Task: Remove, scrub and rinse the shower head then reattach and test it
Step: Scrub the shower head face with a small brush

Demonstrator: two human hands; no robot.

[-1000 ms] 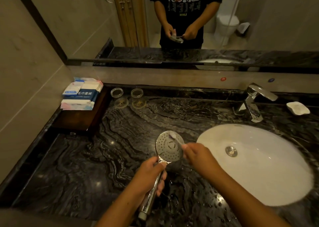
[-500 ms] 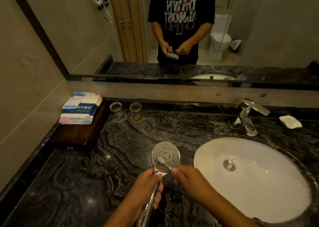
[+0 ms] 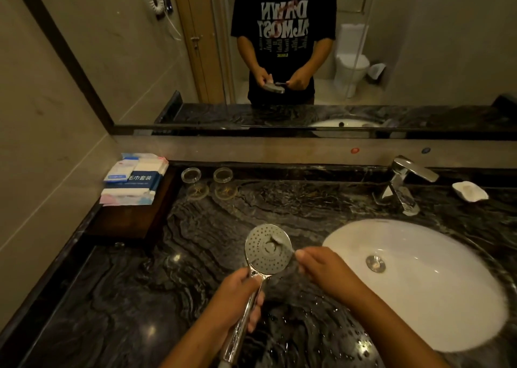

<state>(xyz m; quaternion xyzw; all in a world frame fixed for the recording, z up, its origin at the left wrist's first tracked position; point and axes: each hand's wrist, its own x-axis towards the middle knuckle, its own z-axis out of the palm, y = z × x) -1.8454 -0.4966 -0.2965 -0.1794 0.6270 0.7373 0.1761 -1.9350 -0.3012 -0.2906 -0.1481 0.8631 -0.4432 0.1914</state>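
Shower head (image 3: 268, 248), one, chrome, round perforated face turned up: being held above the dark marble counter (image 3: 140, 283), its face sitting just beyond the left fingers and just left of the right fingers.
Left hand (image 3: 235, 297), one: fingers wrapping round the chrome handle below the face.
Right hand (image 3: 319, 264), one: fingers pinching the thin handle of one small brush (image 3: 276, 239), whose pale tip is touching the face near its centre.
Sink basin (image 3: 419, 297), one, white: lying right of the right fingers.
Faucet (image 3: 402, 188), one: standing beyond the basin.
Clear glasses (image 3: 191, 175), two, side by side: standing well beyond the left fingers.
Soap dish (image 3: 470, 191), one, white: sitting right of the faucet.
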